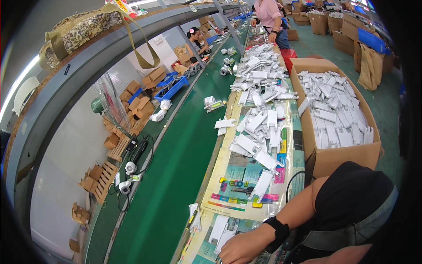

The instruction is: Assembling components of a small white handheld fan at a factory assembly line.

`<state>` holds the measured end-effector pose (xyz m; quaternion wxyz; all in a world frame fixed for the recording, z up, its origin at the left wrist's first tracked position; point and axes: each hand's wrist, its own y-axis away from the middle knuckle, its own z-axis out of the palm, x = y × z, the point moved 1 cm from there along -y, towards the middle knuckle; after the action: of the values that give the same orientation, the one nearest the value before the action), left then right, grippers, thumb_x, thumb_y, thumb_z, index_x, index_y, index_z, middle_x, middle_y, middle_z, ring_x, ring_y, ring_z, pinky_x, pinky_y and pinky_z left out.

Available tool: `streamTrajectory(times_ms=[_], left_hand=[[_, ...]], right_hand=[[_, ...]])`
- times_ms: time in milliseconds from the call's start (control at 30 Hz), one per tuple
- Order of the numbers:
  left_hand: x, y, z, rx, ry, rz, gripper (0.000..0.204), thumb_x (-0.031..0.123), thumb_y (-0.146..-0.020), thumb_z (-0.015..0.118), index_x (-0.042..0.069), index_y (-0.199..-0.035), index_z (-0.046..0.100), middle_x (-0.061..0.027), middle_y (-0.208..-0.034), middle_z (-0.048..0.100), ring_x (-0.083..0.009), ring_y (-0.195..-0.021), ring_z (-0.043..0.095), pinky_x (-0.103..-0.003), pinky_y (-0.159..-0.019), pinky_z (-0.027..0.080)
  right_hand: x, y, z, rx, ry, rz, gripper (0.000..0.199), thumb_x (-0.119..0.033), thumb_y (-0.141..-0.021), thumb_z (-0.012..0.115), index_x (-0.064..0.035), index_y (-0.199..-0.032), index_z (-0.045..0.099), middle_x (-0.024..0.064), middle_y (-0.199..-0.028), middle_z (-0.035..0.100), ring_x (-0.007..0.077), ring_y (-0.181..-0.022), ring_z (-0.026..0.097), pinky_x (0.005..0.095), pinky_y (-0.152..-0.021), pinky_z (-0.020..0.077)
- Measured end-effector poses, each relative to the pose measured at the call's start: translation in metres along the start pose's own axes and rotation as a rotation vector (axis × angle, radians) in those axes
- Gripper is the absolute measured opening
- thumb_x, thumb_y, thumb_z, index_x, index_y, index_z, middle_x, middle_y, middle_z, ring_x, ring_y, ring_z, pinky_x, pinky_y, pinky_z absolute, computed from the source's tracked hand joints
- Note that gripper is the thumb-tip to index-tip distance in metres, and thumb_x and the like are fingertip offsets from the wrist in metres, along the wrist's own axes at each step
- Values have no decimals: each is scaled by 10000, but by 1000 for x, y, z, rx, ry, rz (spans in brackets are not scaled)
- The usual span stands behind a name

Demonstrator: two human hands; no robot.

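A conveyor belt (176, 163) runs away from the person, with the tabletop (228, 193) along its right edge. Plastic brackets (259, 127) lie heaped on the tabletop, thicker toward the far end. Right of the tabletop stands a cardboard box (343, 154) with more brackets in it. At the near end a hand (241, 250) rests on the tabletop, just beside two brackets (222, 231). Left of the belt, small cartons (136, 105) sit stacked.
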<state>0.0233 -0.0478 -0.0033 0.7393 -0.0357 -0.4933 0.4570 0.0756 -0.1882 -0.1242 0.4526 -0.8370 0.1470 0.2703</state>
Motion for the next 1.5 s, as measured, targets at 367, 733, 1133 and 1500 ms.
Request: streamTrajectory(times_ms=[367,733,1133,1500], left_hand=[[-6,-9,-10,21,16,-25,302,130,-892,539,39,-1120,364,-309,-1189,439,-532,-1039,476,-659,-907,358],[-8,-13,-15,46,58,-56,291,138,-901,525,43,-1124,365,-306,-1179,449,-522,-1038,483,-656,-902,366],[-4,-8,-10,70,105,-90,280,146,-910,511,46,-1128,365,-303,-1167,460,-510,-1037,489,-652,-897,374],[-3,-4,11,147,51,-13,245,172,-937,458,56,-1134,370,-294,-1126,493,-448,-1023,524,-640,-880,397]], right_hand=[[2,-1,1,-4,-8,-10,201,-188,-871,564,-50,-725,574,113,-691,527,313,-663,534,389,-577,434],[1,-1,0,-21,-11,5,209,-209,-879,548,-57,-738,575,111,-699,531,309,-675,538,387,-596,440],[1,0,0,-40,9,9,199,-208,-875,544,-65,-742,581,100,-709,532,303,-682,539,379,-597,439],[2,0,-1,-56,7,11,213,-233,-882,531,-70,-753,576,98,-715,526,301,-691,540,381,-606,440]])
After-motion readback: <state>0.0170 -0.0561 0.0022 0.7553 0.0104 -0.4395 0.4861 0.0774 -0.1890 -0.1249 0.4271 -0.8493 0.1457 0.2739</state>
